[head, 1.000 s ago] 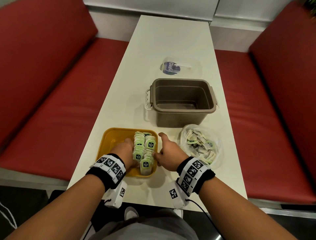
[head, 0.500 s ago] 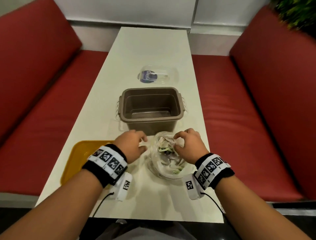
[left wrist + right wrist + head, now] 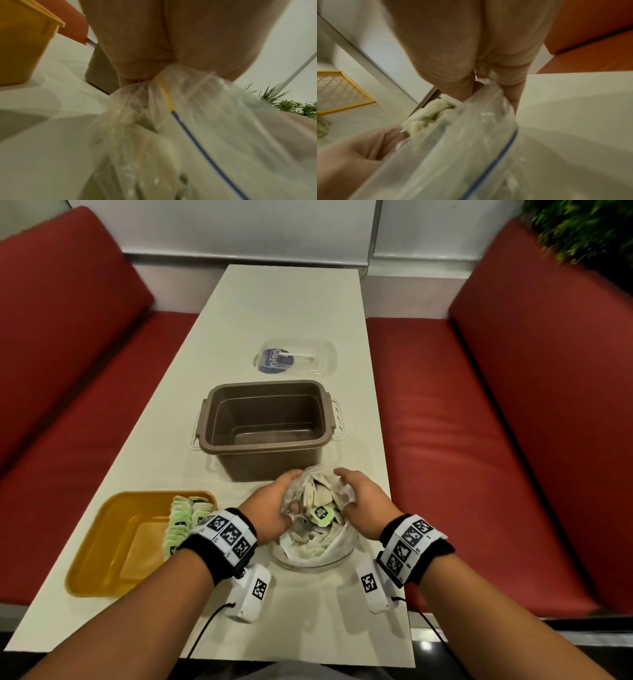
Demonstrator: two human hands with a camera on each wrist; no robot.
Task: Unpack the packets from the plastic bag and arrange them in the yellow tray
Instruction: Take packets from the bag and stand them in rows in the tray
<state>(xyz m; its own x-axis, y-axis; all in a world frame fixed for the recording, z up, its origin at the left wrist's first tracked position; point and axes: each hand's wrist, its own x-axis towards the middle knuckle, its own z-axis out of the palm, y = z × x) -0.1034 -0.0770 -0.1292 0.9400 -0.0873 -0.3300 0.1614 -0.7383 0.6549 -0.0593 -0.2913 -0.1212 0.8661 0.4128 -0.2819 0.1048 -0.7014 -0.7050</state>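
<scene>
a: nearest the person, what sits by the plastic bag?

b: the bag itself lies on the white table, close to the near edge. both hands are on its mouth. the left hand grips the bag's left rim, fingers curled and bunching the clear plastic; the left wrist view shows the film gathered tight under the fingers, with a yellow and blue zip strip running down from them.

a: and the other side of the bag?

b: the right hand holds the bag's right rim the same way, fingers curled around the plastic. in the right wrist view the rim is pinched under the fingertips.

a: where are the packets?

b: loose packets fill the bag, mostly pale, one green-labelled one facing up between the two hands. left of the bag is the yellow tray, with rows of green packets stood on edge along the tray side nearest the bag. the left wrist band overlaps them in the head view.

a: beyond the bag?

b: just behind it, touching or nearly so, i cannot tell which, stands a brown tub with white side latches. farther past the bag lies a clear lid with a dark blue label. red benches run along both sides of the table.
</scene>
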